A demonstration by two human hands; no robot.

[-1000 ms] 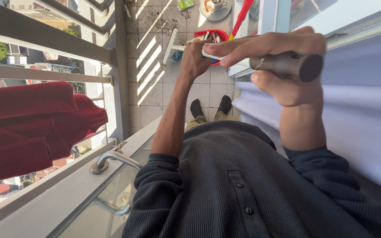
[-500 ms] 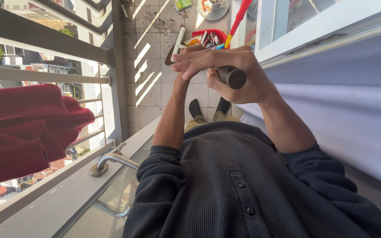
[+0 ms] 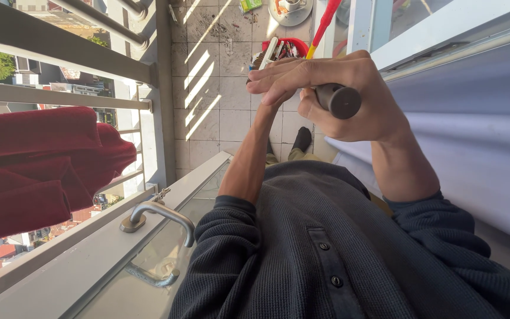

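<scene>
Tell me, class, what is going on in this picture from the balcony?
A person in a dark knitted top stands on a tiled balcony floor, looking down. The right hand is closed round the grey handle end of a long tool; the left hand reaches lower along it. A red dustpan holding litter lies on the tiles beyond. A red cloth hangs on the railing, beside a door handle.

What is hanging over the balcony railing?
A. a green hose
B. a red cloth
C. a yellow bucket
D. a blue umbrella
B: a red cloth is draped over the grey metal railing on the left side of the view.
</scene>
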